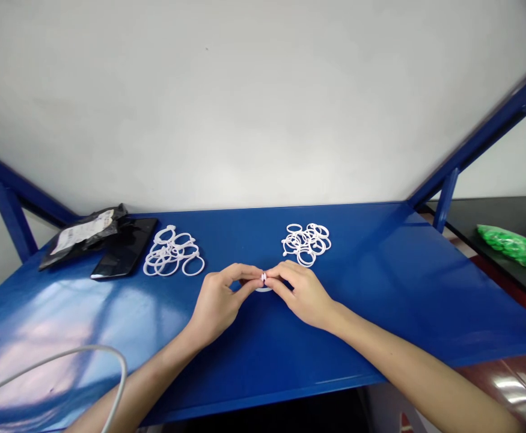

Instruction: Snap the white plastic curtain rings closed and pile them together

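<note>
Between my two hands is a white plastic ring (pixel 263 289), mostly covered by my fingers; its lower curve and a small white end piece show. My left hand (pixel 220 297) pinches it from the left with thumb and forefinger. From the right, my right hand (pixel 305 294) pinches it the same way, the fingertips of both hands almost meeting. Beyond my right hand lies a pile of small white rings (pixel 306 242). A second pile of white rings (pixel 172 252), looking somewhat larger, rests to the left of my left hand.
On the blue table (pixel 244 349), a black plastic package (pixel 85 231) with a white label lies partly over a black flat device (pixel 125 252) at the left. A white cable (pixel 86 347) arcs across the lower left. Green items in a clear bag (pixel 513 246) sit on a dark surface at right.
</note>
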`<state>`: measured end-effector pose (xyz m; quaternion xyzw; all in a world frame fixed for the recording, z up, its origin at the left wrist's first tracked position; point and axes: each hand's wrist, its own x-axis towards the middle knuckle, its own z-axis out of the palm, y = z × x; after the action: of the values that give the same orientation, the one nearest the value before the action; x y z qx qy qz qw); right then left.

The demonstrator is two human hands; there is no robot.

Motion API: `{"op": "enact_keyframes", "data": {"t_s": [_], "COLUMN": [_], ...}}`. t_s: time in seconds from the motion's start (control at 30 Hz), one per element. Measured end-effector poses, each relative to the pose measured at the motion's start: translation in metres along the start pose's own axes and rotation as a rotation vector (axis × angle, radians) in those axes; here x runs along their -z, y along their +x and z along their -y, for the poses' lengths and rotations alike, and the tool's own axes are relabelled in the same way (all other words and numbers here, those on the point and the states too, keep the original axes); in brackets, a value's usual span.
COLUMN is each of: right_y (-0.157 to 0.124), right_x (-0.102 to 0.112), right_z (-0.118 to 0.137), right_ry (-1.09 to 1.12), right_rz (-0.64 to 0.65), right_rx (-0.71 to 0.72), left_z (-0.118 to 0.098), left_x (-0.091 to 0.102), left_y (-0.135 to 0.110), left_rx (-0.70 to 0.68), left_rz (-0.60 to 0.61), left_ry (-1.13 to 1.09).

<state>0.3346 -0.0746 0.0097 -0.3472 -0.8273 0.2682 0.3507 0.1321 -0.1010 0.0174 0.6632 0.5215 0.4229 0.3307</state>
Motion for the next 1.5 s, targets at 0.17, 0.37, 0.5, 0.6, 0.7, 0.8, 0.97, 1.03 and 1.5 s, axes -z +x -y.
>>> {"op": "enact_keyframes", "data": {"t_s": [0.17,0.37,0.5,0.6,0.7,0.8,0.97,1.03,1.5], "right_y": [-0.002,-0.004,-0.004,-0.002,0.002,0.008,0.015,0.016,0.013], "right_x": [0.002,0.008,0.006,0.004,0.006,0.015,0.04,0.046,0.031], "right_z": [0.001,0.0,-0.003,-0.005,-0.008,-0.017,-0.043,-0.051,-0.029], "right_ry": [-0.026,-0.09,-0.119,-0.122,-0.165,-0.251,-0.508,-0.59,-0.52], "right_rz": [0.025,0.163,0.191,0.136,0.069,-0.043,-0.217,-0.207,-0.18], "right_rx": [0.045,0.131,0.151,0.112,0.095,0.118,0.025,-0.007,0.079], "left_z": [0.003,0.01,0.015,0.013,0.011,0.017,0.045,0.056,0.035], "left_x": [-0.002,-0.004,-0.004,-0.003,0.006,0.03,0.087,0.102,0.101], "left_y": [-0.001,-0.005,-0.005,-0.001,0.008,0.019,0.033,0.034,0.032], "left_rx": [-0.086,-0.215,-0.307,-0.346,-0.397,-0.411,-0.136,-0.076,-0.202], "left_rz": [-0.003,0.037,0.064,0.044,0.078,0.039,-0.026,0.024,-0.105], "left_ry": [0.025,0.025,0.081,0.137,0.234,0.492,1.031,1.135,0.901]}}
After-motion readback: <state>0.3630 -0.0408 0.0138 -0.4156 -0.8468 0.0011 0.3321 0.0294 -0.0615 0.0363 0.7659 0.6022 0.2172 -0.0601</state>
